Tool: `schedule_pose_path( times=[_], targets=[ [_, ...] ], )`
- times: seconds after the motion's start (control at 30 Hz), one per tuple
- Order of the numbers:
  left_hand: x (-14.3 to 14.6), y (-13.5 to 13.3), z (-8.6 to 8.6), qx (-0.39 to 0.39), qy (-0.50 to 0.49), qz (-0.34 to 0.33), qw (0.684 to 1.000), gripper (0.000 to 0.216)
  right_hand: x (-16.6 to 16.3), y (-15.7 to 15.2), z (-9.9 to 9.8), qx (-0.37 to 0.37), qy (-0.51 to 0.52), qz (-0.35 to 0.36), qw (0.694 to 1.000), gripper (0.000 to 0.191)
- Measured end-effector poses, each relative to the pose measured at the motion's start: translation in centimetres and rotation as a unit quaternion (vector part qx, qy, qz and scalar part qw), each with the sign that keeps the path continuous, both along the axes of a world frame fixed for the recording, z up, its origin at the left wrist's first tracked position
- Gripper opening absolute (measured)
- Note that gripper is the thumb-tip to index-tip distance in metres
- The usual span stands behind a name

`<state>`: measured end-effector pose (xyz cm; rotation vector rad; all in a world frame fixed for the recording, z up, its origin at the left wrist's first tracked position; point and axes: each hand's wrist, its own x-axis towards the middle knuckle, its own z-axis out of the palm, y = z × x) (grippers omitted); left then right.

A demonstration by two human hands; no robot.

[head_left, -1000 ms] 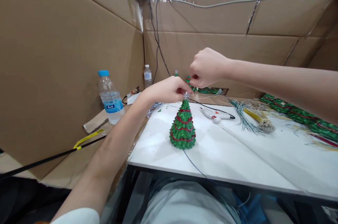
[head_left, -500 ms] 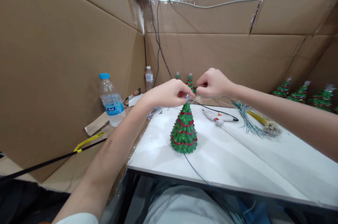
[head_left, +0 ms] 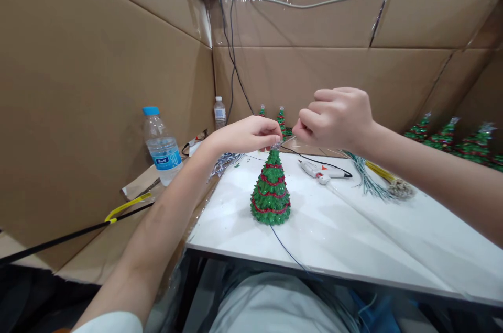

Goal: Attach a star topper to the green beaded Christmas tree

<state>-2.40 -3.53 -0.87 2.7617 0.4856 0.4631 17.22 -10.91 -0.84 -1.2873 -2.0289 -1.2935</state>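
Note:
A small green Christmas tree [head_left: 270,191] with red garland stands upright on the white table [head_left: 353,249]. At its tip sits a clear topper [head_left: 276,145], partly covered by the fingers of my left hand [head_left: 253,133], which are closed in a pinch there. My right hand [head_left: 336,117] is a closed fist, higher and to the right of the tip. Between it and the tip runs a thin pale wire [head_left: 289,140], its end going into the right fingers. A dark blue wire [head_left: 288,252] trails from the tree's base over the front edge.
Right of the tree lies a glue gun [head_left: 324,170] with its cord. Behind it is a bundle of wires [head_left: 369,178]. More small trees [head_left: 448,133] stand at the right and back. A water bottle [head_left: 162,150] stands left, by the cardboard wall [head_left: 102,92].
My right hand has moved up, nearer to me and a little right, with the pale wire stretching from it. My left hand stays at the tree's tip, its fingers slightly shifted.

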Motion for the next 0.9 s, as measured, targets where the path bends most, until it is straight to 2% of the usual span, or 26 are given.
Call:
schedule_pose_path(
  times=[0.2, 0.37, 0.63, 0.9],
  targets=[
    [0.0, 0.5, 0.1, 0.047, 0.005, -0.005, 0.999, 0.028, -0.1, -0.1, -0.3, -0.007, -0.005, 0.024, 1.0, 0.038],
    [-0.1, 0.6, 0.1, 0.05, -0.001, -0.007, 0.999, 0.03, -0.4, -0.3, -0.3, -0.016, 0.004, 0.026, 1.0, 0.038],
    [-0.1, 0.7, 0.1, 0.038, -0.009, -0.014, 0.999, 0.029, 0.7, 1.5, -2.9, 0.003, 0.155, -0.049, 0.987, 0.029],
    [0.0, 0.5, 0.2, 0.038, 0.002, -0.016, 0.999, 0.028, 0.9, 2.4, -3.6, 0.006, 0.208, -0.01, 0.978, 0.03]
  ],
)
